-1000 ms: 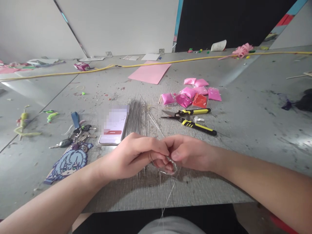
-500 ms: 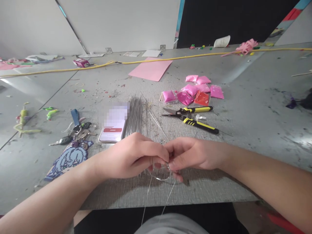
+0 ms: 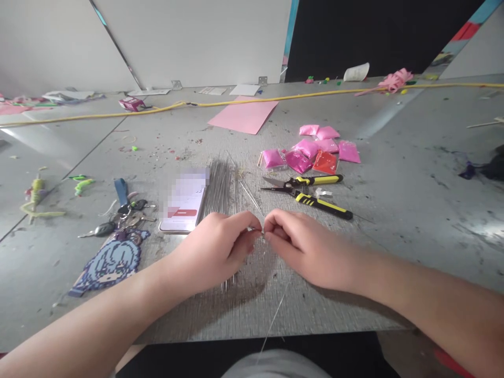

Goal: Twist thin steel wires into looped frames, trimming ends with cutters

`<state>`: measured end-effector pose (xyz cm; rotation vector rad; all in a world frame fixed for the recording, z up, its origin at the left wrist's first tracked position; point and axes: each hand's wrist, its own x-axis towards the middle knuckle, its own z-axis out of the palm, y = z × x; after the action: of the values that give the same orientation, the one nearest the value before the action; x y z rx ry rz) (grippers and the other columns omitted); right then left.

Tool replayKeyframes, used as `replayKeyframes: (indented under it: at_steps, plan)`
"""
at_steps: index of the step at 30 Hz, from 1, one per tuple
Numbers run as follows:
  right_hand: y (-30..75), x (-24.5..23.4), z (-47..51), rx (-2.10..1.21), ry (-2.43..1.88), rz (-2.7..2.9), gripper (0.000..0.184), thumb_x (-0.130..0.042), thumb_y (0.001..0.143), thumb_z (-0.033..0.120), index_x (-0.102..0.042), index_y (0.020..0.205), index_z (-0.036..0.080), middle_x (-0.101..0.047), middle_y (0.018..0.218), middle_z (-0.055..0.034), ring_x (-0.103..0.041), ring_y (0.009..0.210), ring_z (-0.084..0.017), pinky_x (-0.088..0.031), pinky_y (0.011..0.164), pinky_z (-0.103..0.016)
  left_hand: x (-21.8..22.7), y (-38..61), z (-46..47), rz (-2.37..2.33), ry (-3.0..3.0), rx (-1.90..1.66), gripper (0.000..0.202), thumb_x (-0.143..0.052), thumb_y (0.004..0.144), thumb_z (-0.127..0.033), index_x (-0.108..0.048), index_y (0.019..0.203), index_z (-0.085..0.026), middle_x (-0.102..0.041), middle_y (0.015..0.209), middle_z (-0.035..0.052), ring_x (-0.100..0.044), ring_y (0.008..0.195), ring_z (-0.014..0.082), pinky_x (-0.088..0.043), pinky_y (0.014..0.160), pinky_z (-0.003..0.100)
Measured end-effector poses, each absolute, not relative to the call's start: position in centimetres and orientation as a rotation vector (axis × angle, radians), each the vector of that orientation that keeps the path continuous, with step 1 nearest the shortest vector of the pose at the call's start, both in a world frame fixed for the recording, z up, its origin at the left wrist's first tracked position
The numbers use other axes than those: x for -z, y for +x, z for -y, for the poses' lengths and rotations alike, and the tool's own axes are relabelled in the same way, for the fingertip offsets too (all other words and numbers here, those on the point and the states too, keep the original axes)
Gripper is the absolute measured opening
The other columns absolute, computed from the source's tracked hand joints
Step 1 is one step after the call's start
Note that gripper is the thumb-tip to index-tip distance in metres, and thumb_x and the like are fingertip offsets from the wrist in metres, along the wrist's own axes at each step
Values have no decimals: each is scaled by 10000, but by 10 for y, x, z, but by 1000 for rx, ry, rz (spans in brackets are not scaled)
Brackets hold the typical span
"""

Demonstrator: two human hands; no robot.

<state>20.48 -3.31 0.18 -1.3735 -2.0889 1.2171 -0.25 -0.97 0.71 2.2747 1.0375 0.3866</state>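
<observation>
My left hand [image 3: 218, 249] and my right hand [image 3: 301, 247] meet fingertip to fingertip over the grey mat [image 3: 315, 310], both pinched on a thin silver wire [image 3: 275, 312] whose loose end trails toward my lap. A bundle of straight silver wires [image 3: 220, 189] lies just beyond my left hand. Yellow-and-black snips [image 3: 311, 191] lie open just past my right hand. Small pink and red bead bags [image 3: 315, 152] sit behind the snips.
A phone [image 3: 185, 202] lies left of the wire bundle, with keys [image 3: 118, 215] and a pixel-bead charm [image 3: 108, 262] further left. A pink paper sheet [image 3: 244, 115] and a yellow cord [image 3: 197, 106] lie farther back. Scraps litter the table.
Both hands have lifted and moved slightly forward. The wire loop seen under my fingers half a second ago is no longer visible; the fingertips now pinch together at one point.
</observation>
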Motion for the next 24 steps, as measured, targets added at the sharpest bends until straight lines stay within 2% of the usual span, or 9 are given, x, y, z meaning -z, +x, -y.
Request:
replayKeyframes:
  at_steps: [3,9,12,14,16,17,19,21,24]
  plan:
    - [202,2,32,-1162,-1343,2041,80,-479,985,240,-485,917,199,-481,692,47,-408,572,-107,-327,535,-262,-4,-2,9,-1077,2136,-419,135,-477,959,-177,-607,979,-206,-703,693,-34,-657,538,92,-459,521,180]
    - [207,0,22,-1371,-1284,1824,165,-520,988,354,-557,965,194,-520,762,25,-459,644,-117,-360,575,-257,-2,-4,6,-1050,1992,-540,134,-533,971,-292,-623,1015,-203,-705,734,2,-672,547,122,-495,518,208]
    - [211,-4,21,-1332,-1247,1871,259,-416,1030,371,-573,924,195,-496,704,25,-462,619,-124,-362,579,-269,-2,-3,5,-1052,1940,-598,146,-551,966,-311,-633,1022,-203,-696,761,18,-674,580,133,-504,528,221]
    - [217,-5,18,-1118,-1282,2014,317,-342,1043,370,-573,912,196,-531,716,-3,-506,651,-150,-387,606,-294,-2,-3,5,-1081,1900,-637,146,-554,968,-326,-629,1010,-208,-654,696,-2,-657,557,131,-484,503,217]
    - [227,-5,12,-578,-1482,2206,292,-387,1010,388,-592,976,182,-607,835,-76,-570,778,-221,-423,686,-357,-1,-4,3,-1121,1874,-671,143,-552,971,-340,-616,996,-214,-603,632,-23,-642,542,131,-447,471,211]
    - [233,-5,8,-248,-1652,2255,336,-460,965,445,-601,1067,158,-626,953,-145,-585,909,-304,-438,752,-423,-2,-4,2,-1140,1856,-686,143,-551,972,-345,-610,993,-216,-594,625,-26,-643,551,134,-433,465,210]
    - [248,-3,-2,91,-2010,2299,621,-565,849,630,-605,1181,107,-603,1122,-270,-532,1084,-481,-437,815,-552,-2,-6,-2,-1168,1794,-710,149,-562,968,-355,-604,994,-215,-610,662,-18,-654,586,135,-435,480,212]
    - [264,-2,-12,-11,-2274,2328,799,-609,757,725,-590,1268,111,-577,1231,-302,-529,1107,-541,-456,805,-594,-3,-8,-5,-1177,1714,-746,158,-588,956,-358,-610,995,-207,-628,713,-12,-658,621,125,-474,540,220]
    - [287,-1,-24,-169,-2254,2425,807,-667,743,633,-527,1385,165,-544,1359,-246,-549,1154,-487,-495,844,-550,-4,-9,-10,-1155,1589,-807,181,-643,923,-361,-622,999,-198,-648,792,-2,-648,683,116,-525,647,245]
